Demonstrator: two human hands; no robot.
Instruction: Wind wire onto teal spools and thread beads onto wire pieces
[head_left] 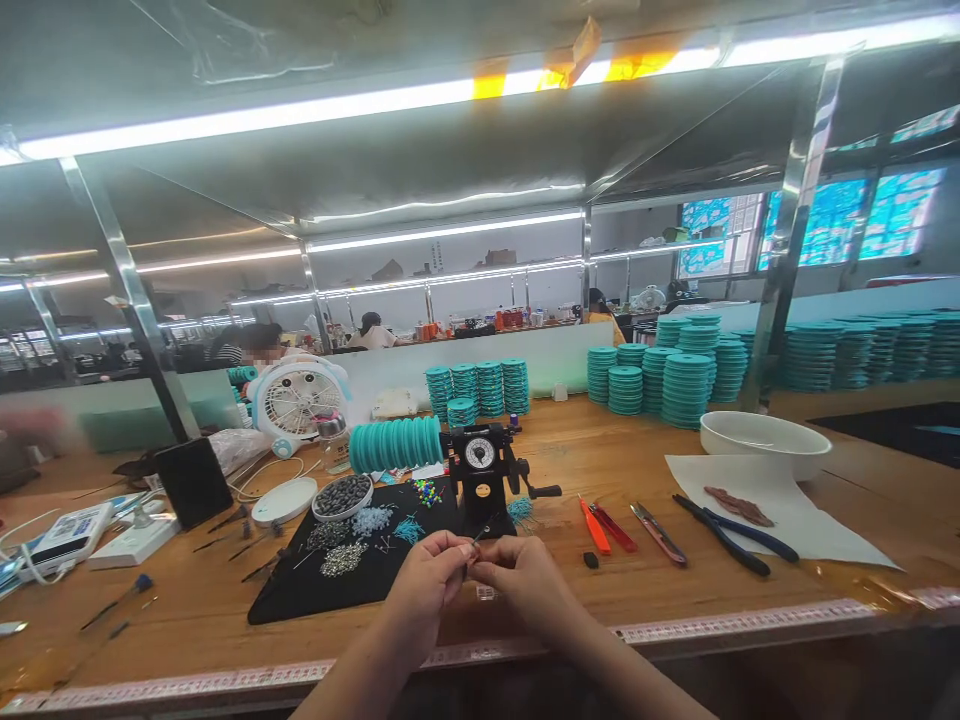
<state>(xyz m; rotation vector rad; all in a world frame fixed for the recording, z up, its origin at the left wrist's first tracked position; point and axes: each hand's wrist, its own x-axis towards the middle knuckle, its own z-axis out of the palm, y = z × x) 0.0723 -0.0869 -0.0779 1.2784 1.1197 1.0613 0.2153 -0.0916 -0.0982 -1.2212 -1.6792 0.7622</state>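
Note:
My left hand [429, 582] and my right hand [525, 580] meet at the fingertips near the table's front edge. Both are closed in a pinch, around something too small to make out. Just behind them stands a black winding machine [480, 478] with a round dial and a crank handle at its right. A row of teal spools [396, 445] extends from its left side. To the left of my hands a black mat [292, 598] carries a bowl of dark beads [342, 497], silvery pieces [343, 560], pale blue pieces [372, 520] and coloured beads [427, 492].
Cutters [600, 525], a grey-red tool [658, 534] and blue-handled pliers [731, 535] lie right. Beyond are white paper [825, 530], a white bowl [765, 445] and stacked teal spools [686, 385]. A fan [300, 400] and black box [193, 483] stand left. People sit in the background.

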